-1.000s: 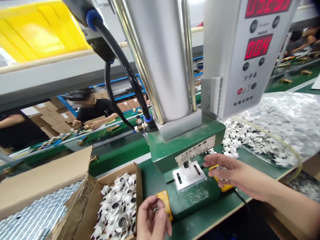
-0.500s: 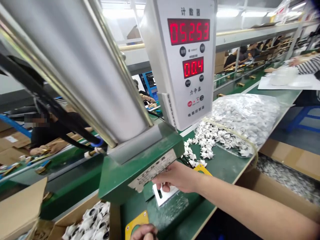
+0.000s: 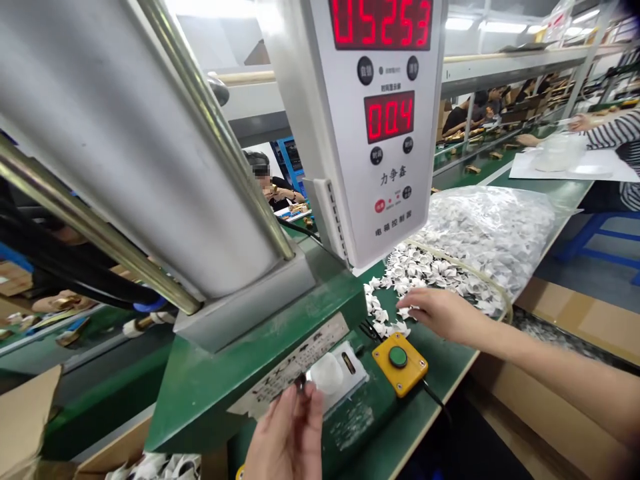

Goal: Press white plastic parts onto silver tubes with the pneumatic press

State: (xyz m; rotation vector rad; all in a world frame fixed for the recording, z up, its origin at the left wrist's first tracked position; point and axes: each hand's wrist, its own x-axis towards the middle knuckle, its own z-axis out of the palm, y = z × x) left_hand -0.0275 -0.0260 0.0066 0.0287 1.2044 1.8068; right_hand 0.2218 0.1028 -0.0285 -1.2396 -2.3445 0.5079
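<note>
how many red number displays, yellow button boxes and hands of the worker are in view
red number displays: 2
yellow button box: 1
worker's hands, left hand and right hand: 2
total: 5

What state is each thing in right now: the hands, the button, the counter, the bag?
Left hand: pinching a small dark part by the white fixture.
Right hand: resting on loose white parts.
Green button: not touched.
Counter display: lit, 05253.
Plastic bag: open, full.
</note>
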